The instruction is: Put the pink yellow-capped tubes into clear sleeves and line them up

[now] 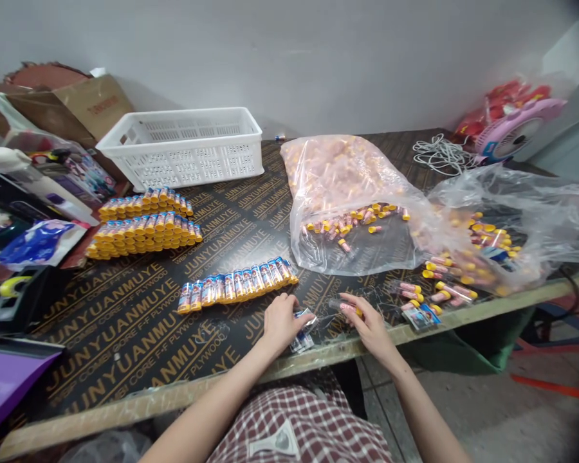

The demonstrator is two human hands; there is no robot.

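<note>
My left hand is near the table's front edge, its fingers closed on a small blue-and-white printed label. My right hand pinches a small clear tube with pink contents and a yellow cap, held low over the tabletop. Just beyond my left hand stands a slanting row of labelled tubes with yellow caps. Loose unlabelled tubes lie to the right of my right hand, beside another blue printed packet or label stack.
A clear bag full of tubes lies open at the back centre, with a second plastic bag to its right. Stacked labelled tubes and a white basket are at the left. A pink fan stands back right near a coiled cable.
</note>
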